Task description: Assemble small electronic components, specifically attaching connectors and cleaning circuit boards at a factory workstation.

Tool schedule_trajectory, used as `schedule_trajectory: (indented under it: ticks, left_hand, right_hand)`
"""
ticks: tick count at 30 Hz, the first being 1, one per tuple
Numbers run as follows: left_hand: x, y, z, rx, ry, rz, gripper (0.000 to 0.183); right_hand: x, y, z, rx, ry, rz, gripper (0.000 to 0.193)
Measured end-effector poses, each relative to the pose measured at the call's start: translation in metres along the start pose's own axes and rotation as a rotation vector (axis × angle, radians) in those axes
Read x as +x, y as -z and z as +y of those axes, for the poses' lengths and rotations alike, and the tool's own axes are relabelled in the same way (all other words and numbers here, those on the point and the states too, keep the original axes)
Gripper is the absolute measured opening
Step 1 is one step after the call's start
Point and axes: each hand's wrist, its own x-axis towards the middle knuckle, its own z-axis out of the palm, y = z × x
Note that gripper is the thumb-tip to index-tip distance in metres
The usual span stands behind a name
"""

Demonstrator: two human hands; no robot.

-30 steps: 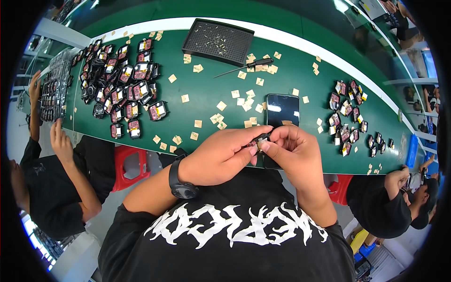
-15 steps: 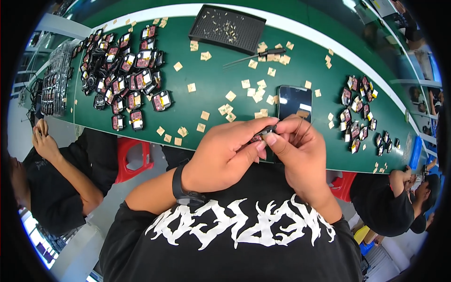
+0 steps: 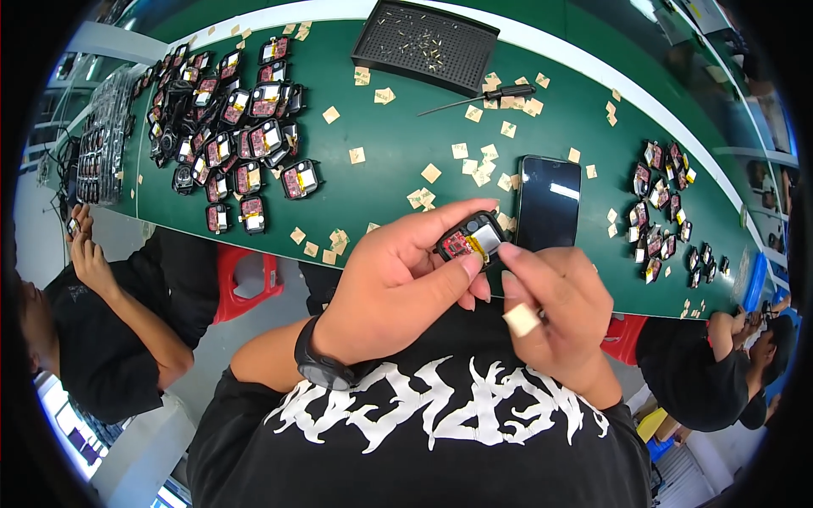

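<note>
My left hand point(image 3: 394, 284) is closed around a small black device housing point(image 3: 472, 240), its inside turned up. A red circuit board, a silver battery-like block and yellow tape show in it. Close against the housing's right edge is my right hand point(image 3: 563, 309), its fingers bent and its forefinger tip near the silver block. A beige square patch point(image 3: 522, 320) appears blurred in front of the right thumb; whether it is gripped, stuck or loose I cannot tell. A thin metal tip shows beside the right fingers, the rest of it hidden.
Behind my hands lie a phone point(image 3: 549, 203), scattered beige patches point(image 3: 431, 173), a screwdriver point(image 3: 512, 91) and a black perforated tray point(image 3: 423, 51). Many open housings point(image 3: 262, 135) heap at left, a smaller group point(image 3: 656, 207) at right. Co-workers sit on both sides.
My right hand has shifted down and right, away from its close pinch on the housing. The housing now faces up in my left hand, and a beige patch has appeared by the right thumb.
</note>
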Motion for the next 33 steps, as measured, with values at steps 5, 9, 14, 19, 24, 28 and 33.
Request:
schedule_trajectory:
  ticks: [5,9,14,19,24,28,33]
  left_hand:
    - [-0.001,-0.002,-0.007,0.13,-0.08,0.05,0.05]
    - [-0.003,0.005,-0.002,0.282,-0.13,-0.027,0.052]
    - [-0.006,0.008,0.003,0.111,-0.105,-0.063,0.052]
    - [-0.009,0.012,0.012,0.197,-0.126,-0.145,0.053]
    - [-0.01,0.012,0.013,0.371,-0.253,-0.171,0.052]
    - [-0.007,0.015,0.009,0.466,-0.363,-0.159,0.052]
    - [-0.011,0.017,0.014,0.63,-0.464,-0.124,0.051]
  right_hand:
    - [-0.003,-0.013,0.0,-0.029,-0.007,-0.008,0.045]
    - [0.0,-0.008,-0.006,0.075,-0.128,-0.044,0.044]
    - [0.003,-0.002,-0.001,0.14,-0.083,-0.061,0.041]
    - [-0.002,0.001,-0.002,0.114,-0.006,-0.053,0.043]
    - [-0.004,0.0,0.0,0.107,0.036,-0.026,0.042]
    - [-0.003,0.0,0.001,0.059,0.102,0.002,0.043]
    - [0.007,0.001,0.001,-0.066,0.263,-0.102,0.041]
